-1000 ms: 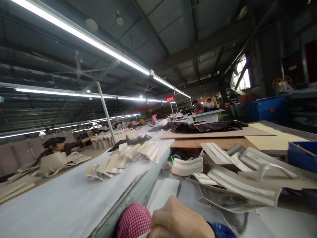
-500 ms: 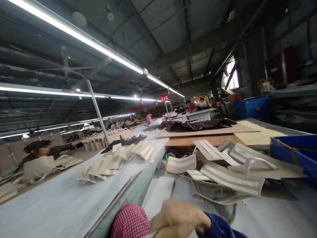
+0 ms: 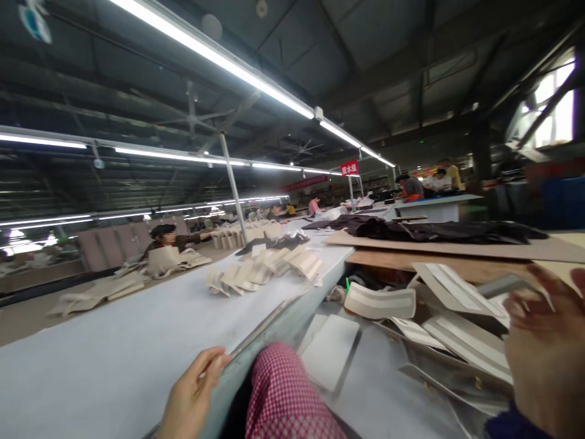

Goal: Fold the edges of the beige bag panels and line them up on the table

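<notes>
My left hand (image 3: 194,390) is at the lower middle, beside the edge of the white-topped table (image 3: 114,347). Its thumb and fingers are drawn together, with nothing visible in them. At the right, my right hand (image 3: 548,335) is raised over a heap of curved beige panels (image 3: 470,347) with pale strips. It is blurred, its fingers apart, and I see nothing held. Part of the heap is hidden behind it. Between my hands is a rounded bulge of red-and-white checked cloth (image 3: 292,396). Flat whitish panels (image 3: 331,353) lie just beyond it.
A fanned row of beige pieces (image 3: 265,268) lies on the white table. Dark sheets (image 3: 411,230) lie on a brown board (image 3: 439,249) at the back right. Across the table a person (image 3: 164,238) sits among beige pieces. A metal post (image 3: 233,189) stands farther back.
The view has swung right. A hand that was low at the centre is gone from there; my right hand is now raised at the right and my left hand shows by the table edge.
</notes>
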A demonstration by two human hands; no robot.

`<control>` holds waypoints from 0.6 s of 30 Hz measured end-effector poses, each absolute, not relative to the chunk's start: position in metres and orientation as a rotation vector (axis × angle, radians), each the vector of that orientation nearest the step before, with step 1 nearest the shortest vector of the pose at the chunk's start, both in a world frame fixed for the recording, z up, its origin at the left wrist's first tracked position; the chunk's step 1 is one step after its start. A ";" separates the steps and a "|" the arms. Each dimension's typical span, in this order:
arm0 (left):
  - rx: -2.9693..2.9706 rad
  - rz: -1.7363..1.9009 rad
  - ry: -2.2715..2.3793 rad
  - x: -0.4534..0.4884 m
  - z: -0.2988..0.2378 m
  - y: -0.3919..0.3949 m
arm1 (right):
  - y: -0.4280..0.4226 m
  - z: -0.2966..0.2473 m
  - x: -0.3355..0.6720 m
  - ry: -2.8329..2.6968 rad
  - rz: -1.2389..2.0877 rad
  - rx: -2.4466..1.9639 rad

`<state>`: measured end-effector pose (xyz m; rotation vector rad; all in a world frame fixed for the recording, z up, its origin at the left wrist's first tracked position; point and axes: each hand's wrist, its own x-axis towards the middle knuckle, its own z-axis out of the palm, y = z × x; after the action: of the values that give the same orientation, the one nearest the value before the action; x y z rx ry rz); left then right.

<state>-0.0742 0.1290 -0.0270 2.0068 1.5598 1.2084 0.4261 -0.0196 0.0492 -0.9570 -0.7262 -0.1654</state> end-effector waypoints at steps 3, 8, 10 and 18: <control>2.155 1.128 1.719 -0.068 -0.035 0.168 | 0.036 0.031 0.392 -0.917 0.066 -0.951; 2.395 0.874 1.962 -0.057 -0.059 0.189 | 0.126 -0.039 0.304 -1.534 0.522 -1.145; 2.459 0.818 2.018 -0.050 -0.066 0.183 | 0.147 -0.066 0.277 -1.664 0.570 -1.213; 2.490 0.771 2.158 -0.022 -0.071 0.157 | 0.229 -0.055 0.186 -2.059 0.284 -1.252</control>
<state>-0.0222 0.1567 -0.0712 2.4900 2.1579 0.7706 0.1857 0.2291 -0.0552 -1.2516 -2.0586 0.2837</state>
